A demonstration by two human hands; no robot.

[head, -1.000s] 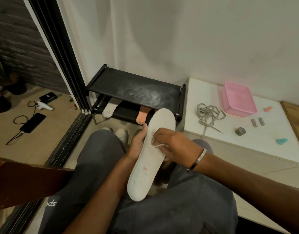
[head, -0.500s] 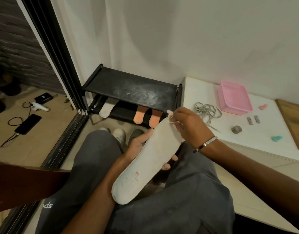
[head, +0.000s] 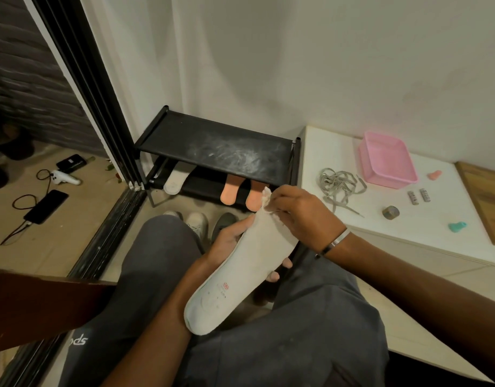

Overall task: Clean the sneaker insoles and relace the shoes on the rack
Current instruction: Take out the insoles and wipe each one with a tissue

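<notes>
1. Since a second ago, the long white foam insole (head: 240, 272) has tipped from nearly upright to a slant, toe end toward the rack, heel end low over the grey-trousered lap (head: 282, 344).
2. The right hand (head: 299, 216) has gone from the insole's middle to its toe end, where its curled fingers pinch a small white rag (head: 266, 198) against the tip.
3. The left hand (head: 232, 241) now lies under the insole's middle, fingers curled round it, two fingertips showing past the far edge.
4. One black two-tier shoe rack (head: 215, 148) stands against the wall, its top shelf dusty.
5. One low white surface (head: 352, 219) sits just right of the rack.
6. One pink plastic basket (head: 386, 163) rests on that surface near the wall.
7. Three more insoles poke from the lower shelf: one white insole (head: 175, 181) and two orange insoles (head: 231, 191); the rag and right hand partly cover the right-hand orange one.
8. One tangle of grey shoelaces (head: 338, 185) lies on the surface beside the basket.
9. Three shoe toes (head: 197, 220) show on the floor past the knees; the legs hide the rest.
10. One black phone (head: 46, 206) on a cable lies on the floor beyond the sliding door track.
</notes>
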